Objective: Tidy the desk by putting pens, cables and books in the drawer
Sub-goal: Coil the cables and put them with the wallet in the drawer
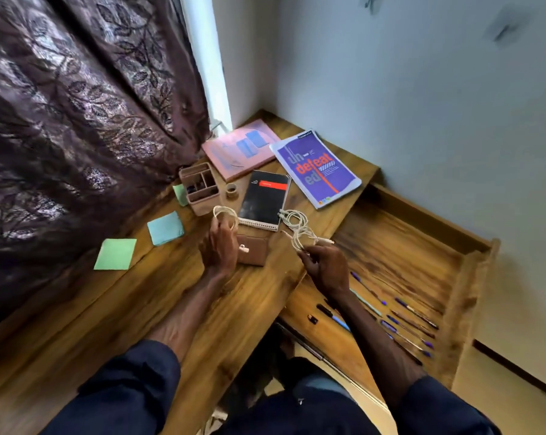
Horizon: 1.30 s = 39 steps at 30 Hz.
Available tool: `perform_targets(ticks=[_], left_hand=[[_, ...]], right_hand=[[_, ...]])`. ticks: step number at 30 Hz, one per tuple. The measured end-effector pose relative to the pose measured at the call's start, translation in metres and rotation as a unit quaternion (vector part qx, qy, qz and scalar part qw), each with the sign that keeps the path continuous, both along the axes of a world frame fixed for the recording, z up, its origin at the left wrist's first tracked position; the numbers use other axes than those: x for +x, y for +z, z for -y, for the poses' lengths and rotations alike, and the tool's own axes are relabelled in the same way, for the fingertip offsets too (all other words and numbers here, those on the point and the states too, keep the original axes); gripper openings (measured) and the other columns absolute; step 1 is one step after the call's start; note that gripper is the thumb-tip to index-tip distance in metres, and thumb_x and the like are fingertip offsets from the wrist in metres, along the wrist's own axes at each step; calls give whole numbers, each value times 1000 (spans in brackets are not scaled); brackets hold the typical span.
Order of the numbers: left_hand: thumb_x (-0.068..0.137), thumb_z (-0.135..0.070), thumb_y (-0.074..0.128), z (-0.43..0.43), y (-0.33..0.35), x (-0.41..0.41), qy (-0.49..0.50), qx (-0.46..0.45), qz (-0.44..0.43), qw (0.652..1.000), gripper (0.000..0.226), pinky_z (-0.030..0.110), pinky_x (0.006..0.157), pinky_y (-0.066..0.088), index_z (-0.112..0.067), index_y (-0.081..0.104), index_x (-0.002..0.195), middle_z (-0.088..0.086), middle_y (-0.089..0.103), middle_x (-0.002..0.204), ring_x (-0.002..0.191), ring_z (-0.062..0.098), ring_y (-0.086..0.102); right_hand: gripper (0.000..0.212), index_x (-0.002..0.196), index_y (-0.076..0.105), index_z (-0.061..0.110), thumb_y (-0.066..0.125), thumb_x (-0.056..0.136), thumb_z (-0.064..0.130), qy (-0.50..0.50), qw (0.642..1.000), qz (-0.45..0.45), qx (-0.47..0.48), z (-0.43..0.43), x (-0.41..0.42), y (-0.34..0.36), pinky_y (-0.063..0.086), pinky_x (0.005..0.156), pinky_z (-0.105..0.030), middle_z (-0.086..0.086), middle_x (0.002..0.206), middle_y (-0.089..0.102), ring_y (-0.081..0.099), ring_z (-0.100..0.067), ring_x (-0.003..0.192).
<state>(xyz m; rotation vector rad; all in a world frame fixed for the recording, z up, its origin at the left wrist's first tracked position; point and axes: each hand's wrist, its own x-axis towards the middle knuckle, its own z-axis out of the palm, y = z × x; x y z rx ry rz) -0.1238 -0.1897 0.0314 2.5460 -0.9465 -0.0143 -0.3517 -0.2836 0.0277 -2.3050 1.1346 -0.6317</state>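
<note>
While the left hand [220, 246] grips a coiled cable [224, 213], the right hand [326, 268] pinches a loose cable [298, 226] trailing toward the notebook [262, 196].

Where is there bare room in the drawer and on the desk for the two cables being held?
Free: the drawer floor beyond the pens, up to its far wall; also the near desk between the green sticky note and the front edge. Crowded: the desk's far corner, where pink book, purple book, black notebook and organizer sit close together.
</note>
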Motion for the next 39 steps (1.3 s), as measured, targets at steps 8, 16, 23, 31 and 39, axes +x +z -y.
perform_targets(ticks=[8, 16, 23, 31, 39], left_hand=[[95, -28, 68, 55, 21, -85, -122, -95, -42, 987, 13, 29, 65, 41, -17, 69, 100, 7, 68, 105, 87, 25, 67], [94, -38, 60, 110, -40, -214, -244, 52, -145, 958, 15, 39, 76, 53, -27, 65, 102, 0, 66, 106, 94, 24, 67], [99, -37, 56, 163, -95, -254, -177, 102, -221, 954, 29, 42, 88, 47, -12, 64, 109, 11, 65, 113, 106, 32, 62], [93, -41, 55, 232, -140, -264, 27, 77, -269, 960, 33, 34, 80, 54, -15, 71, 103, 6, 72, 104, 98, 27, 70], [98, -36, 60, 247, -189, -246, 3, 118, -296, 948, 28, 34, 87, 50, -15, 66, 114, 5, 67, 113, 109, 25, 65]], right_hand=[[19, 85, 76, 15, 70, 86, 34, -74, 997, -2, 32, 45, -54, -17, 47, 57, -36, 1, 70, 60, 55, -17, 65], [10, 83, 76, 15, 77, 80, 25, -174, 980, -65, 76, 114, -142, -62, 48, 56, -38, -6, 70, 61, 59, -28, 65], [8, 87, 79, 16, 80, 81, 20, -193, 968, -129, 93, 158, -178, -97, 34, 56, -28, -7, 72, 63, 58, -28, 65], [12, 95, 79, 18, 79, 83, 17, -165, 977, -118, 58, 195, -173, -129, 41, 52, -29, -1, 76, 60, 57, -21, 64], [14, 97, 78, 19, 80, 83, 17, -88, 988, -125, 23, 239, -126, -158, 38, 53, -27, 2, 78, 59, 53, -15, 67]])
